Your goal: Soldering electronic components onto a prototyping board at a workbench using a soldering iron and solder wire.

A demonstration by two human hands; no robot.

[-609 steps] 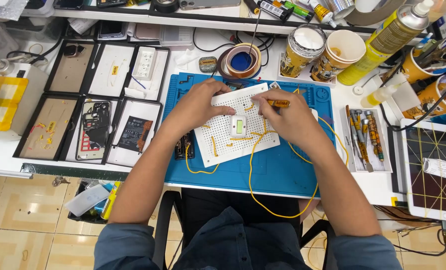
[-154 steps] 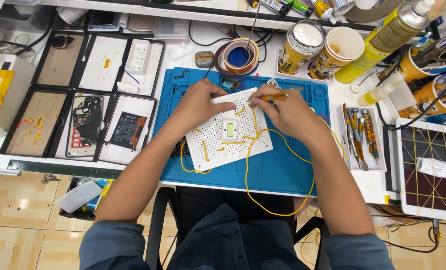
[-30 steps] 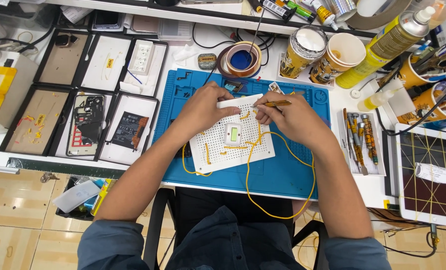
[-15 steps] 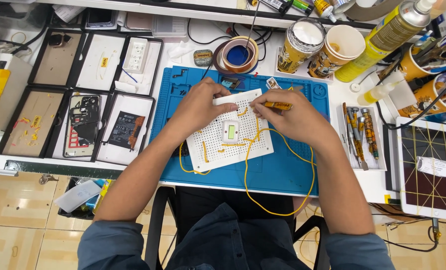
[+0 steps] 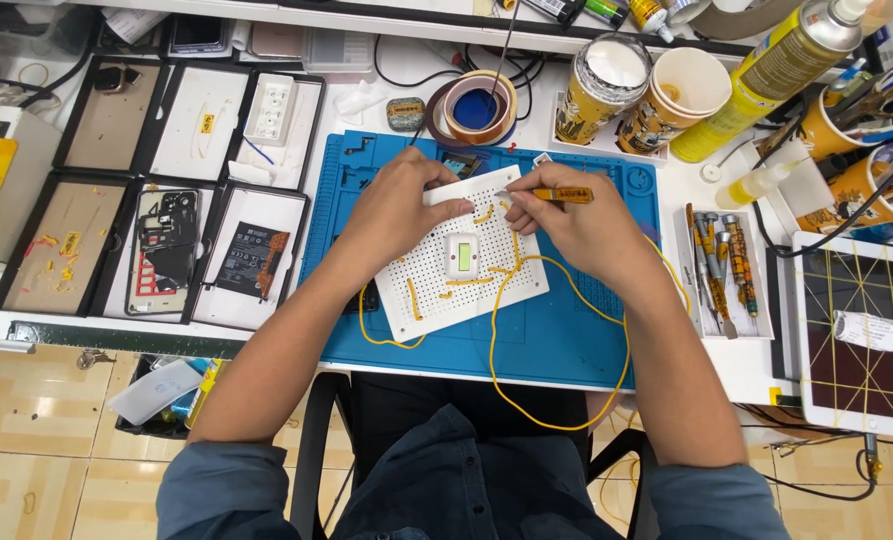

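1. A small white module with a green screen (image 5: 462, 254) sits mid-breadboard.
2. A yellow spray can with a patterned label (image 5: 759, 62) lies at the table's far right corner.
3. Two yellow-patterned labelled cups (image 5: 655, 88) stand beside it.

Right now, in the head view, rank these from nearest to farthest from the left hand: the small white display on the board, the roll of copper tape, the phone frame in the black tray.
From the left hand:
1. Small white display, just right, on the white board.
2. Roll of copper tape, above and right, past the mat's edge.
3. Phone frame, far left, in its black tray.
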